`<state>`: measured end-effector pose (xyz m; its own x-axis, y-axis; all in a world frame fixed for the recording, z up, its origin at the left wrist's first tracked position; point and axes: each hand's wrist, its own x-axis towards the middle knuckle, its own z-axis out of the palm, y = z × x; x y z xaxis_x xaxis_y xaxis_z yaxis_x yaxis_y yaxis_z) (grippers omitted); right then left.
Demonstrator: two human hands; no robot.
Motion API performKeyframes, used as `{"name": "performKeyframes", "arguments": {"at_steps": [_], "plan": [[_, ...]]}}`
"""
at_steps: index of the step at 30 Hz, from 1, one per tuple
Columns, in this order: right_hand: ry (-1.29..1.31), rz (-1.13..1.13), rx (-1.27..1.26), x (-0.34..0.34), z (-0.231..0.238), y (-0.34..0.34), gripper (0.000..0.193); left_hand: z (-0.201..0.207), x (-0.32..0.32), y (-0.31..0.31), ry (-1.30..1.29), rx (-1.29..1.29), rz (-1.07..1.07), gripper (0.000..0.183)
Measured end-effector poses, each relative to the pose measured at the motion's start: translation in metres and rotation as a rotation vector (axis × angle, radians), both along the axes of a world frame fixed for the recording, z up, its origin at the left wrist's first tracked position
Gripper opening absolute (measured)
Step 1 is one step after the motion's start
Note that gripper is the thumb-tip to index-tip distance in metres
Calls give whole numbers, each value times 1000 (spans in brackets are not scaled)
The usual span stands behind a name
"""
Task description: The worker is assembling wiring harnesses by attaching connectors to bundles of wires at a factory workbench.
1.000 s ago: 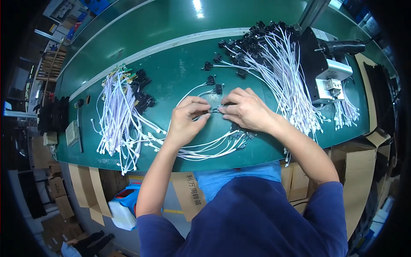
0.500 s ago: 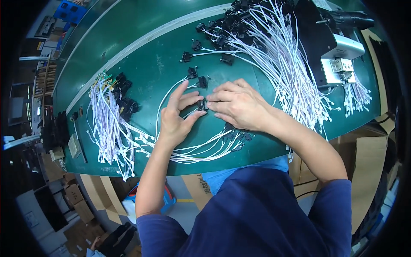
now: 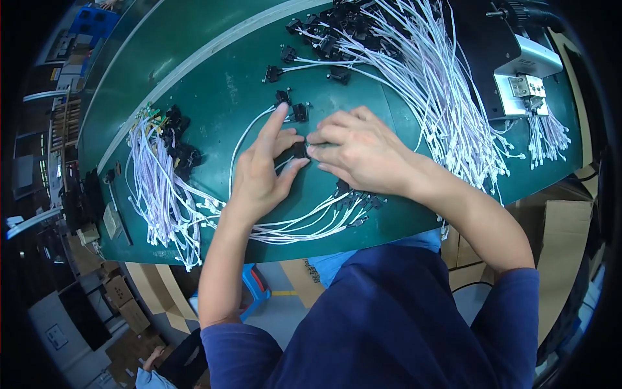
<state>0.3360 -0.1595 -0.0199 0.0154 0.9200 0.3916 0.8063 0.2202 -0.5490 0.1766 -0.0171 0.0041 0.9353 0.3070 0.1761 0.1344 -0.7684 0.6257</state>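
A small black plastic connector housing point(image 3: 300, 150) with a white lead is pinched between the thumb and fingers of my left hand point(image 3: 260, 172), whose index finger points up and away. My right hand point(image 3: 366, 154) comes in from the right, its fingertips closed at the housing's right side and partly covering it. Just beyond my fingers lie two more black housings, the nearer one point(image 3: 300, 112) and the farther one point(image 3: 282, 98), on white leads. Below my hands, a curved bundle of white cables point(image 3: 291, 232) ends in several small dark connectors point(image 3: 356, 202).
A large heap of white cables point(image 3: 421, 84) with black housings fills the far right of the green table point(image 3: 214, 136). Another cable bundle point(image 3: 152, 188) lies at left. A grey and black bench machine point(image 3: 528, 65) stands at right. Another person point(image 3: 172, 363) is at lower left.
The whole view has shifted slightly, so the table's far things sit farther left and higher. Both hands stay at the black housing, which looks turned a little.
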Motion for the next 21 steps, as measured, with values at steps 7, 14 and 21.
{"name": "performKeyframes", "arguments": {"at_steps": [7, 14, 21], "plan": [[80, -156, -825, -2, 57, 51, 45, 4, -1, 3, 49, 40, -24, 88], [-14, -18, -1068, 7, 62, 85, 36, 5, 14, 5, -83, 83, -72, 74], [-342, -96, -654, -6, 43, 72, 33, -5, 1, 9, -61, 111, -30, 65]]}}
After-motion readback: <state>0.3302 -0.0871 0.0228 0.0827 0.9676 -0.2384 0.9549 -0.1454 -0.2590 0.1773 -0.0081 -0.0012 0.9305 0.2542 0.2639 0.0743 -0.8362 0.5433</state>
